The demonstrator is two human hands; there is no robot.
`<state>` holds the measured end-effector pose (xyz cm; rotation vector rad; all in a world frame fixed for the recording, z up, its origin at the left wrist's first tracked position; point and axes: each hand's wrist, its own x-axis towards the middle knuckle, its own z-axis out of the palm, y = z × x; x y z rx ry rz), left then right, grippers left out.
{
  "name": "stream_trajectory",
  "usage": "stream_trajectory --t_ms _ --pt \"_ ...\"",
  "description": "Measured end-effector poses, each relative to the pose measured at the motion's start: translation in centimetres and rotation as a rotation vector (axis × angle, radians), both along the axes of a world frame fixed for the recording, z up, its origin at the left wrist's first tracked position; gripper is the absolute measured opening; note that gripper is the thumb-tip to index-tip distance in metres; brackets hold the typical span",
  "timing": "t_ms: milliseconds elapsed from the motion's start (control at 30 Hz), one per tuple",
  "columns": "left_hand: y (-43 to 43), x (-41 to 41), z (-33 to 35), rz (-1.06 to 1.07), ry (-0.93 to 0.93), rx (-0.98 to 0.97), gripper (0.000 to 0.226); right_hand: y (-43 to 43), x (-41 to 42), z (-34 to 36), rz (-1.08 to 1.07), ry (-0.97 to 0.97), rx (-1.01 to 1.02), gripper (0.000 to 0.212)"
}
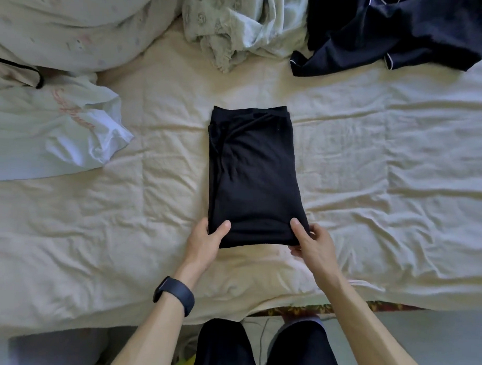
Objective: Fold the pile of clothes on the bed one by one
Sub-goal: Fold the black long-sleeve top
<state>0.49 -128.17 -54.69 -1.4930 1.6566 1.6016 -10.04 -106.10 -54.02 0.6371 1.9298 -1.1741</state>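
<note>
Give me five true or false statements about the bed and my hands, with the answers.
1. The left hand and right hand grip the black garment at its near corners. True.
2. The black garment lies crumpled in a heap. False: it lies folded in a neat rectangle.
3. The watch is on the right wrist. False: it is on the left wrist.
4. A navy garment lies unfolded at the far right of the bed. True.
5. The green cloth lies on the black garment. False: it lies apart, at the far edge.
</note>
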Motion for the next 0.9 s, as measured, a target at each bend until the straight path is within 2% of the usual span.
stream_trajectory --t_ms 33,100,233,333,467,700,800,900 --pt "0.2 0.5 0.7 0.006 0.006 0.041 0.030 0.4 0.7 0.3 0.009 -0.023 0.022 0.041" --pt "1.1 2.1 1.6 0.017 -0.034 0.125 0.021 1.2 2.6 1.0 0.014 -0.092 0.054 0.043" --pt "3.0 5.7 2.7 0.068 -0.052 0.112 0.017 2.6 6.8 2.6 -0.079 -0.105 -0.032 0.038" --pt "4.4 8.4 3.7 0.038 -0.078 0.114 0.016 4.5 9.1 3.7 -0.069 -0.178 -0.018 0.033" --pt "6.7 12.1 5.3 0.027 -0.109 0.115 0.023 7.4 12.3 5.0 0.019 -0.252 0.042 0.036" --pt "10.9 17.8 8.3 0.083 -0.053 0.116 0.048 11.1 18.2 6.5 0.021 -0.166 0.064 0.026" --pt "12.3 19.9 8.9 0.077 0.009 0.104 0.053 12.4 20.8 7.4 0.005 -0.147 0.010 0.024" --pt "12.2 20.5 9.3 0.056 0.098 0.133 0.045 12.6 20.9 8.3 -0.036 -0.114 -0.101 0.017"
